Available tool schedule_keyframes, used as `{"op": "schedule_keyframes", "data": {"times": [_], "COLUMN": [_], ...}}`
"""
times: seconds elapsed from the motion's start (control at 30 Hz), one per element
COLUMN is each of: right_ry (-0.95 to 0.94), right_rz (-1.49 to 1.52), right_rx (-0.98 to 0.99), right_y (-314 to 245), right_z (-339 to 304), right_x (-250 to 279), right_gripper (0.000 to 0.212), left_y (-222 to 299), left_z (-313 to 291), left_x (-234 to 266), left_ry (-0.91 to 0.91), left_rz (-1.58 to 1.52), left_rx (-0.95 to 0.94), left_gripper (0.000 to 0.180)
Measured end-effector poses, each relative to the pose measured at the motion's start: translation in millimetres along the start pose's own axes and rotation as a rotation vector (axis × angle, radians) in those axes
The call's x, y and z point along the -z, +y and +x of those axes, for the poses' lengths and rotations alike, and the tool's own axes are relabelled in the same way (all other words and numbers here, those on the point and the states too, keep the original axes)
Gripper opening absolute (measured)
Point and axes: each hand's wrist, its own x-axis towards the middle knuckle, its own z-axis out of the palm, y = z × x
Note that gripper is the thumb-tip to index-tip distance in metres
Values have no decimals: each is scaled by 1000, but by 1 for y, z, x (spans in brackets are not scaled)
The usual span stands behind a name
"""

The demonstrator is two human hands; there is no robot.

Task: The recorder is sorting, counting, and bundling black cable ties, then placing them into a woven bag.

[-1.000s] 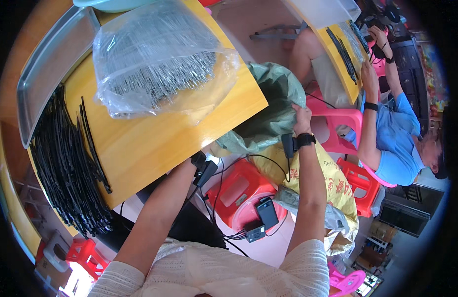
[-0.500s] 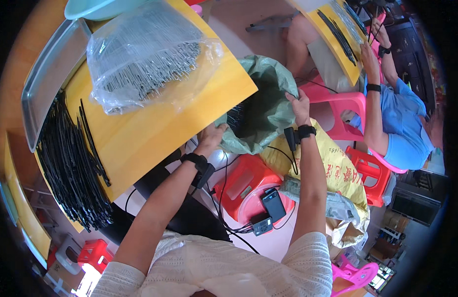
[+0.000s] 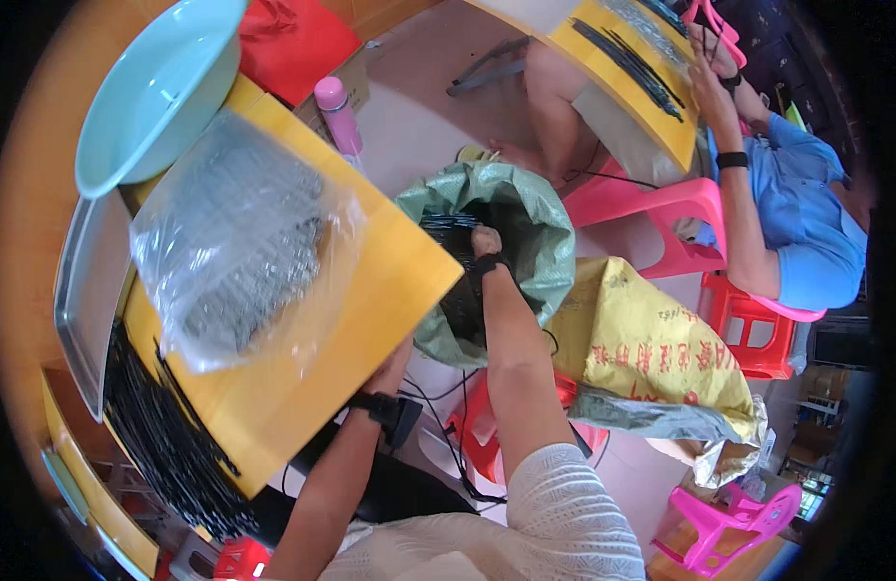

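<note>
Fingers of the right hand [image 3: 485, 242] reach down into the green woven sack [image 3: 525, 218]; whether they pinch anything cannot be told. The sack stands beside the yellow table [image 3: 390, 281], mouth upward, crumpled, holding thin black strips [image 3: 448, 228]. The left hand [image 3: 394, 363] rests at the table's edge.

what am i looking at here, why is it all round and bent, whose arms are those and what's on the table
This is one picture from a wide fisheye camera worn on a person's head, looking down, so straight edges curve. The two forearms from the bottom are the wearer's own. The right hand reaches into an open green woven sack holding black strips. The left hand is at the edge of the yellow wooden table. On the table lie a clear plastic bag of thin dark pieces, a row of black strips and a pale blue plastic basin.
</note>
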Motion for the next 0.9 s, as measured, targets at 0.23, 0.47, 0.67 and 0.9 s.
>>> {"op": "schedule_keyframes", "data": {"times": [0.23,0.47,0.67,0.9], "right_ry": [82,-81,179,-248], "right_rz": [1003,1586,860,865], "right_rx": [-712,-631,-529,-485], "right_y": [126,99,-2,37], "right_z": [59,45,28,35], "right_x": [-94,-186,-152,-126], "right_gripper": [62,68,72,63], "left_y": [-75,-50,-13,36], "left_z": [-8,-6,-5,-4], "left_x": [0,22,8,2], "left_ry": [-23,91,146,240], "left_rz": [94,108,39,-44], "left_rx": [59,114,109,121], "left_gripper": [15,19,22,27]}}
